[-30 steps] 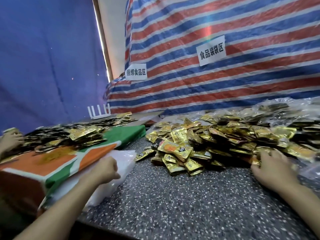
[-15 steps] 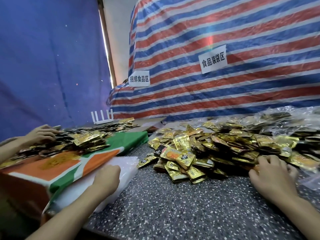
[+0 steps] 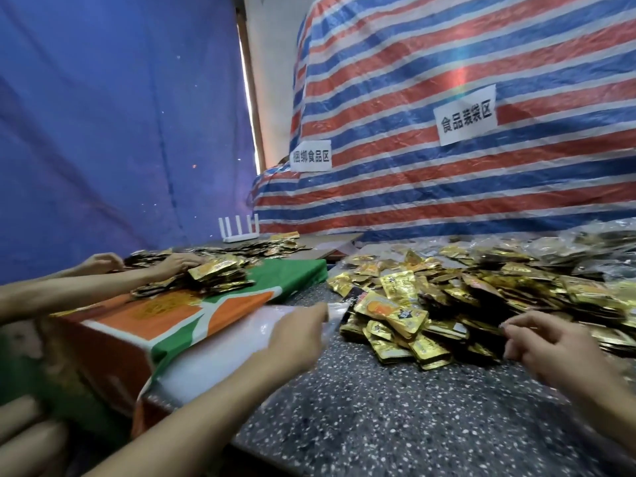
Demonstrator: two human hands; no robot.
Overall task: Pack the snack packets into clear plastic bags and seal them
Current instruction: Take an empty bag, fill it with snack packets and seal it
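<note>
Head view. Grips with the left hand (image 3: 296,342), near centre, the edge of a clear plastic bag (image 3: 335,310), fingers curled round it; too blurred to tell which fingers do the pinching. Holds that bag at the right end of a whitish stack of bags (image 3: 213,356), laid along the near side of an orange and green box (image 3: 165,318) at left.

Keeps the right hand (image 3: 550,349) at near right, over the speckled surface (image 3: 378,425), fingers loosely bent, thumb beneath them, nothing visible between. Just beyond that hand, a big heap of gold snack packets (image 3: 447,304), spread over the surface from centre to far right, none of them inside the held bag. Behind the heap, far right, filled clear bags (image 3: 585,242), crumpled and shiny.

On top of the box, a second heap of packets (image 3: 213,273), with another person's hands (image 3: 175,261) resting on its left side. Far behind the box, a white router (image 3: 239,230) with upright aerials. As backdrop, a blue sheet (image 3: 103,115) at left and a red, white and blue striped tarp (image 3: 447,80) at right, with two paper signs (image 3: 311,155) stuck on the stripes.
</note>
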